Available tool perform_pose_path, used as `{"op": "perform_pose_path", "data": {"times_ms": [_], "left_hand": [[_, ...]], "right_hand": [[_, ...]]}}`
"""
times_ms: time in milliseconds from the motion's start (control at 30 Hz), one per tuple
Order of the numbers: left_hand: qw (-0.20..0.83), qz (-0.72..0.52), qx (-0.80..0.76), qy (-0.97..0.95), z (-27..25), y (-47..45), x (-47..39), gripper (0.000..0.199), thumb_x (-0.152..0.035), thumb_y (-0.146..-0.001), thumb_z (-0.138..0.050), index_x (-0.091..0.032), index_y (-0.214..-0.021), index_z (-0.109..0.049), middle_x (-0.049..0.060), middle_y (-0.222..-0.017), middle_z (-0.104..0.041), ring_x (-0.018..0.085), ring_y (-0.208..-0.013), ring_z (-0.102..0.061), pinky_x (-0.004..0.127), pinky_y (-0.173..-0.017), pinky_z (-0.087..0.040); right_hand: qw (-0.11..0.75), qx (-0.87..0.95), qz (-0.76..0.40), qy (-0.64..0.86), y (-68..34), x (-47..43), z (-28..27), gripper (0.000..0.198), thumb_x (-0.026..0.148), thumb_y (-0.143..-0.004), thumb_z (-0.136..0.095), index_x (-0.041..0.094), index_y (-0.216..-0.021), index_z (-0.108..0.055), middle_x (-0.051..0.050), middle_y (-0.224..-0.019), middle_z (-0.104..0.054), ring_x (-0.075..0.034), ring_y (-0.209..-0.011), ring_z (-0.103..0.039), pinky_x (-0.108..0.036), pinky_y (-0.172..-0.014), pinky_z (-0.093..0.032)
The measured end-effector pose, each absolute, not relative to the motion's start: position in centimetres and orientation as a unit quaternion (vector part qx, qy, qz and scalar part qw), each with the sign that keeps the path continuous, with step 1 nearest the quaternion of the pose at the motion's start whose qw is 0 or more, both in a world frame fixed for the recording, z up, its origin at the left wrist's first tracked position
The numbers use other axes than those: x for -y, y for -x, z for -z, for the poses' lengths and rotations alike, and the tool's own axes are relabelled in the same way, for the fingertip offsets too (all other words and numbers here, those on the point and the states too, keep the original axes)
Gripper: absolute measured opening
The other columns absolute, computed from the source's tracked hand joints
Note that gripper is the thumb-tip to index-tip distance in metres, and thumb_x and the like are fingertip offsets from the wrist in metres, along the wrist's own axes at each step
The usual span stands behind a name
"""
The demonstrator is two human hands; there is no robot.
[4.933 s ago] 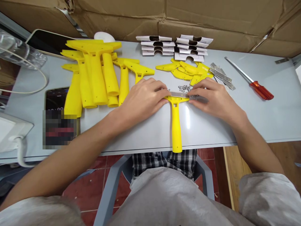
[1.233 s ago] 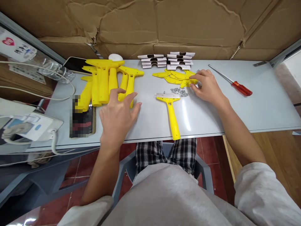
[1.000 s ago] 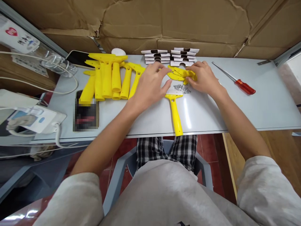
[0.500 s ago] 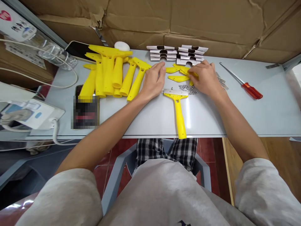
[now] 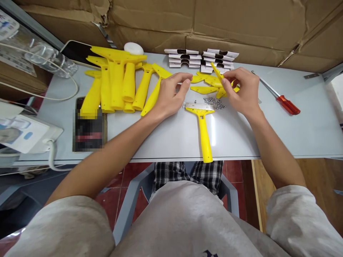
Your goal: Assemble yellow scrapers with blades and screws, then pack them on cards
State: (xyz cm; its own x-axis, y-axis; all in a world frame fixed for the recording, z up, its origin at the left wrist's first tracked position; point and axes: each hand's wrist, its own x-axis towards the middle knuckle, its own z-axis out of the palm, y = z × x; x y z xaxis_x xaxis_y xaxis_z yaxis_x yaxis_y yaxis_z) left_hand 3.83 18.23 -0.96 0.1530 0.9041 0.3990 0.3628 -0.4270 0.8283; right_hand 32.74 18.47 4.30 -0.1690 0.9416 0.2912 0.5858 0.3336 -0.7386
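Between the thumb and fingers of my right hand (image 5: 242, 89) is a flat yellow plastic cover piece (image 5: 216, 71), tilted up above the table. Several similar yellow pieces (image 5: 203, 89) lie loose below it. My left hand (image 5: 173, 93) rests to their left, thumb and fingers apart, with nothing in it. In front of both hands lies a yellow scraper handle (image 5: 204, 134), its grip toward the table's front edge. A metal blade (image 5: 199, 106) lies across its head. Small screws (image 5: 214, 101) form a pile just beyond the blade, at its right.
Several yellow scraper handles (image 5: 116, 84) are heaped at the left, partly over a phone (image 5: 89, 130). White-and-black folded card sleeves (image 5: 184, 59) stand stacked at the back. A red-handled screwdriver (image 5: 288, 104) lies at the right. Cardboard boxes (image 5: 160, 21) line the rear.
My right hand has lifted a yellow cover piece out of the loose pieces. My left hand has opened its thumb a little and stays near the same spot. The view has shifted slightly.
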Motion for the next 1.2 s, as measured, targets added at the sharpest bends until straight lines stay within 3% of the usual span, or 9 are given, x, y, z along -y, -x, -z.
{"op": "perform_pose_path", "data": {"times_ms": [133,233,333,467,600,767,933,1100,1200], "left_hand": [[0.347,-0.449,-0.421,-0.708,0.0,-4.1,-17.2,0.075,-0.090,-0.108,-0.069,-0.027,-0.147,-0.079,0.011,-0.139,-0.090,0.025,-0.121,-0.086,0.043,-0.102,-0.071],[0.381,-0.439,-0.405,-0.706,-0.6,-4.3,-16.3,0.072,-0.078,-0.098,-0.090,-0.031,-0.151,-0.078,0.011,-0.137,-0.089,0.023,-0.111,-0.088,0.039,-0.096,-0.073],[0.384,-0.439,-0.402,-0.706,-1.0,-4.5,-15.8,0.071,-0.069,-0.090,-0.101,-0.032,-0.148,-0.081,0.009,-0.132,-0.091,0.020,-0.093,-0.086,0.037,-0.086,-0.072],[0.373,-0.458,-0.371,-0.717,-1.1,-4.6,-15.8,0.056,-0.065,-0.088,-0.104,-0.033,-0.132,-0.089,0.002,-0.113,-0.092,0.016,-0.078,-0.078,0.039,-0.077,-0.070],[0.372,-0.456,-0.382,-0.713,-1.0,-4.3,-15.8,0.047,-0.066,-0.093,-0.101,-0.031,-0.122,-0.092,0.005,-0.112,-0.092,0.020,-0.087,-0.082,0.044,-0.085,-0.073],[0.373,-0.447,-0.402,-0.707,-1.5,-3.8,-15.4,0.050,-0.068,-0.091,-0.103,-0.028,-0.118,-0.090,0.007,-0.110,-0.091,0.024,-0.094,-0.083,0.043,-0.088,-0.074],[0.375,-0.438,-0.416,-0.704,-2.9,-3.7,-14.4,0.047,-0.069,-0.092,-0.102,-0.028,-0.112,-0.089,0.008,-0.112,-0.090,0.028,-0.101,-0.085,0.049,-0.094,-0.077],[0.373,-0.462,-0.432,-0.679,-3.9,-3.9,-13.1,0.044,-0.069,-0.090,-0.104,-0.032,-0.107,-0.087,0.006,-0.123,-0.090,0.032,-0.111,-0.089,0.062,-0.107,-0.077],[0.367,-0.474,-0.433,-0.673,-3.9,-3.7,-13.4,0.046,-0.071,-0.087,-0.106,-0.033,-0.103,-0.087,0.006,-0.118,-0.090,0.034,-0.112,-0.090,0.064,-0.107,-0.078]], "right_hand": [[0.407,0.677,-0.362,0.496,-31.2,-17.1,-3.4,0.098,0.119,-0.079,-0.071,0.027,-0.114,-0.068,-0.008,-0.114,-0.081,-0.025,-0.101,-0.079,-0.054,-0.095,-0.071],[0.375,0.691,-0.387,0.481,-30.6,-16.8,-2.4,0.101,0.119,-0.087,-0.063,0.025,-0.126,-0.064,-0.011,-0.118,-0.080,-0.028,-0.115,-0.083,-0.052,-0.098,-0.073],[0.364,0.677,-0.421,0.481,-30.3,-16.6,-2.2,0.099,0.113,-0.090,-0.066,0.028,-0.140,-0.060,-0.009,-0.113,-0.080,-0.027,-0.118,-0.083,-0.053,-0.103,-0.074],[0.411,0.601,-0.481,0.488,-29.9,-16.1,-2.7,0.100,0.095,-0.072,-0.093,0.041,-0.149,-0.059,0.002,-0.099,-0.078,-0.022,-0.096,-0.081,-0.051,-0.102,-0.075],[0.410,0.614,-0.476,0.478,-29.8,-15.8,-2.3,0.108,0.092,-0.076,-0.090,0.042,-0.164,-0.054,0.001,-0.099,-0.077,-0.024,-0.102,-0.083,-0.050,-0.100,-0.076],[0.378,0.653,-0.444,0.483,-30.1,-15.0,-1.7,0.089,0.091,-0.094,-0.078,0.034,-0.159,-0.057,-0.006,-0.106,-0.077,-0.026,-0.112,-0.084,-0.050,-0.106,-0.076],[0.386,0.641,-0.436,0.500,-29.7,-14.1,-2.8,0.094,0.086,-0.094,-0.083,0.038,-0.169,-0.052,-0.005,-0.110,-0.078,-0.028,-0.119,-0.084,-0.051,-0.107,-0.076],[0.452,0.622,-0.465,0.439,-29.4,-14.2,-4.7,0.089,0.066,-0.078,-0.107,0.034,-0.148,-0.063,0.000,-0.167,-0.065,-0.018,-0.100,-0.083,-0.042,-0.101,-0.078],[0.400,0.631,-0.510,0.427,-30.0,-15.4,-5.0,0.091,0.075,-0.076,-0.108,0.029,-0.140,-0.063,-0.003,-0.124,-0.080,-0.022,-0.094,-0.084,-0.046,-0.096,-0.078]]}}
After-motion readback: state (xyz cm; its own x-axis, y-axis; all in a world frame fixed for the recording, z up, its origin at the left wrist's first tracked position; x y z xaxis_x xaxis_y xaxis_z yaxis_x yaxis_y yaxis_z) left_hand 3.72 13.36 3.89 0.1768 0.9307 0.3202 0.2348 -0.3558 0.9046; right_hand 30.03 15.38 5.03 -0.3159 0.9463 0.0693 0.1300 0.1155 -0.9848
